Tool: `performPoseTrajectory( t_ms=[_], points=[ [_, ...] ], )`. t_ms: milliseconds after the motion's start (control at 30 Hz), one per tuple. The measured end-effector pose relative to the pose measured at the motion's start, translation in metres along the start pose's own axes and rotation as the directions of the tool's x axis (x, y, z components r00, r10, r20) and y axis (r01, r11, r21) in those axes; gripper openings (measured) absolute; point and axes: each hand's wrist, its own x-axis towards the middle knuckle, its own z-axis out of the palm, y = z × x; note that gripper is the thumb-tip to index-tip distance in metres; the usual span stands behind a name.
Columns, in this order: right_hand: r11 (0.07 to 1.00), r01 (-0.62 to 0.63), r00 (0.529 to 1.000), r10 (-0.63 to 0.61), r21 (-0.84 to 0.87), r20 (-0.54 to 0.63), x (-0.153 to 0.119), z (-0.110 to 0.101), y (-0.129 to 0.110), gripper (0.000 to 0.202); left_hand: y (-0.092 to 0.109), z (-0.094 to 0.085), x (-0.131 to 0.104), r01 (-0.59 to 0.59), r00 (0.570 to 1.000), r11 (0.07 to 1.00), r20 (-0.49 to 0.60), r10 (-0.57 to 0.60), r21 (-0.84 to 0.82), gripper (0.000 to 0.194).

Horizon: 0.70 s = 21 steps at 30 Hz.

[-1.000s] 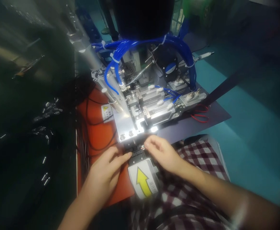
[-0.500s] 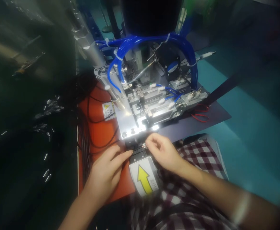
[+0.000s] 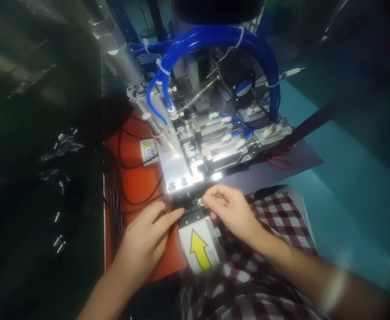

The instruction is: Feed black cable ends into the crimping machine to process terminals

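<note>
In the head view my left hand rests against the left side of a black slotted block, its thumb tip on the block's edge. Thumb and fingers of this hand are apart, with the fingertips partly hidden. On the block's right side, my right hand closes in a pinch on a small shiny part, too small to name. A metal machine plate lies just beyond both hands. Below the block, a white label with a yellow arrow points toward the machine.
Blue air tubes arch over small metal cylinders. Black cables run across the orange base at left, near a warning label. Red wires lie at right. A checkered cloth covers the lap.
The camera view has shifted slightly. My right hand stays at the block with its pinch, its lower fingers moved a little. My left hand keeps its place on the block.
</note>
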Motion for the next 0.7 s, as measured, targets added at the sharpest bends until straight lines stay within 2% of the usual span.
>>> performPoseTrajectory(
  t_ms=[67, 200, 300, 533, 700],
  points=[
    [0.999, 0.019, 1.0, -0.02, -0.036, -0.019, -0.001, 0.002, 0.001, 0.015, -0.001, 0.001, -0.001, -0.011, 1.0, 1.0, -0.007, 0.011, 0.004, 0.03],
    [0.983, 0.097, 0.995, -0.091, -0.158, 0.041, -0.001, 0.003, 0.004, 0.018, 0.0, 0.002, -0.002, -0.03, 0.999, 0.999, -0.029, 0.031, 0.01, 0.032],
    [0.975, 0.103, 0.994, -0.093, -0.196, 0.055, -0.002, 0.001, 0.003, 0.018, 0.0, 0.003, -0.001, -0.033, 0.999, 0.999, -0.038, 0.032, -0.006, 0.032],
    [0.977, 0.009, 0.998, 0.005, -0.212, 0.062, 0.0, 0.0, -0.004, 0.019, 0.001, 0.002, 0.0, -0.027, 0.999, 0.999, -0.045, 0.026, -0.03, 0.032],
    [0.98, -0.124, 0.984, 0.142, -0.158, 0.107, 0.001, -0.001, -0.012, 0.019, 0.002, 0.0, 0.002, -0.024, 1.0, 0.999, 0.004, 0.024, 0.049, 0.031]
  ],
)
